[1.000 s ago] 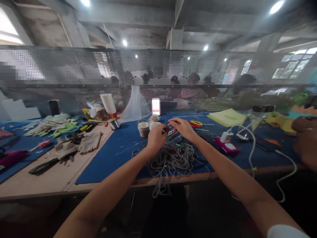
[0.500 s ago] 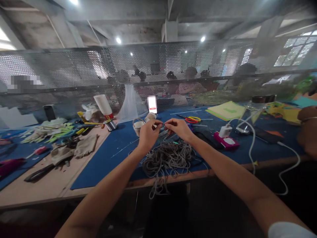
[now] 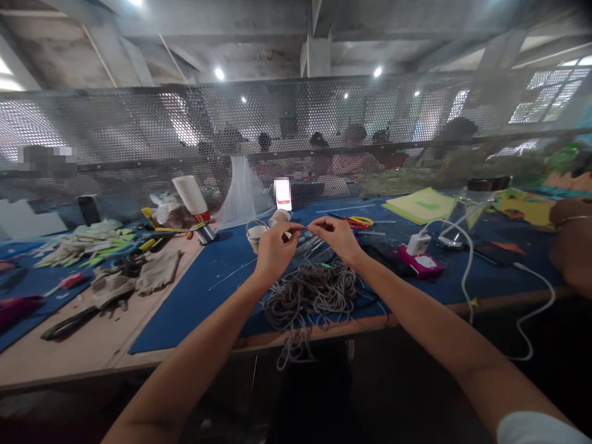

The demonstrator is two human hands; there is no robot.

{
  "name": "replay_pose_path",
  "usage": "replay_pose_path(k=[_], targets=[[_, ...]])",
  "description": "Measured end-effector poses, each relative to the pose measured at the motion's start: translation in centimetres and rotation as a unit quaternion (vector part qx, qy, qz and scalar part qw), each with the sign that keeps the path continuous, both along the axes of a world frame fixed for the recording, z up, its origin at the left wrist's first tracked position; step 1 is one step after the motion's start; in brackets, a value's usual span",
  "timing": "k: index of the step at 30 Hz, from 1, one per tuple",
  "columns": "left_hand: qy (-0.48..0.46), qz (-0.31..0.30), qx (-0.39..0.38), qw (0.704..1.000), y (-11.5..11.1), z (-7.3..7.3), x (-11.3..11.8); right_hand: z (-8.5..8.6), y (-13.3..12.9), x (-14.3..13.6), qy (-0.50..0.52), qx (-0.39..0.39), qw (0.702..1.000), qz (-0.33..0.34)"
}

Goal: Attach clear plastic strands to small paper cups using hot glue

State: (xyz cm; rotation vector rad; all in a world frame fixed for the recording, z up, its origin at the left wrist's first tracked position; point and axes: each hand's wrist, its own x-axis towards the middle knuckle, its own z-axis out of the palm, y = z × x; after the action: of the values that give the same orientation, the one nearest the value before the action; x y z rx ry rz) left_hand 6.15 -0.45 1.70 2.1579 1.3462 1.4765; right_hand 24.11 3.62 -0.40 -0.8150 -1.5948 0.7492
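Observation:
My left hand (image 3: 276, 248) and my right hand (image 3: 337, 237) meet fingertip to fingertip above the blue mat. Both are closed in a pinch. What lies between the fingers is too small to make out. Thin pale wires or strands (image 3: 311, 248) show just below and between the hands. Under them a loose heap of grey cord (image 3: 312, 296) spreads to the table edge, with some loops hanging over it. Behind my left hand stand a small basket-like cup (image 3: 254, 234) and a pale roll (image 3: 280, 217).
A lit phone (image 3: 282, 192) stands behind. To the left are stacked paper cups (image 3: 190, 196), gloves (image 3: 158, 272) and tools. On the right are scissors (image 3: 359, 221), a magenta box with a charger (image 3: 420, 262), a glass jug (image 3: 467, 213) and another person's arm (image 3: 571, 246).
My fingertips still meet in the same place, with the left fingers now a little straighter. The whole view has shifted very slightly.

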Motion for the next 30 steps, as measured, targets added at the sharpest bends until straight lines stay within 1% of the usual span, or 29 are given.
replay_pose_path(k=[4,8,13,17,20,24,27,30], targets=[[-0.005,-0.003,0.005,1.0,0.0,0.2,-0.1,0.2,0.0,0.1,0.038,-0.01,0.999,-0.018],[-0.015,-0.008,0.004,1.0,0.4,0.3,-0.2,0.5,-0.1,0.1,0.083,-0.052,0.995,-0.015],[-0.059,-0.058,-0.032,0.996,0.6,0.9,-0.1,0.8,-0.5,0.0,0.101,-0.071,0.992,0.001],[-0.099,-0.096,-0.072,0.988,0.6,1.7,0.3,0.9,-0.8,-0.2,0.117,-0.071,0.99,0.025],[-0.123,-0.112,-0.1,0.981,0.4,2.1,0.7,0.8,-0.8,-0.3,0.134,-0.073,0.987,0.042],[-0.127,-0.109,-0.106,0.98,0.4,2.2,0.8,0.9,-0.8,-0.3,0.136,-0.074,0.987,0.047],[-0.124,-0.105,-0.102,0.981,0.3,2.3,0.9,0.9,-0.9,-0.3,0.133,-0.058,0.988,0.048],[-0.126,-0.107,-0.116,0.979,0.0,2.7,1.2,1.0,-1.0,-0.2,0.136,-0.044,0.989,0.042]])
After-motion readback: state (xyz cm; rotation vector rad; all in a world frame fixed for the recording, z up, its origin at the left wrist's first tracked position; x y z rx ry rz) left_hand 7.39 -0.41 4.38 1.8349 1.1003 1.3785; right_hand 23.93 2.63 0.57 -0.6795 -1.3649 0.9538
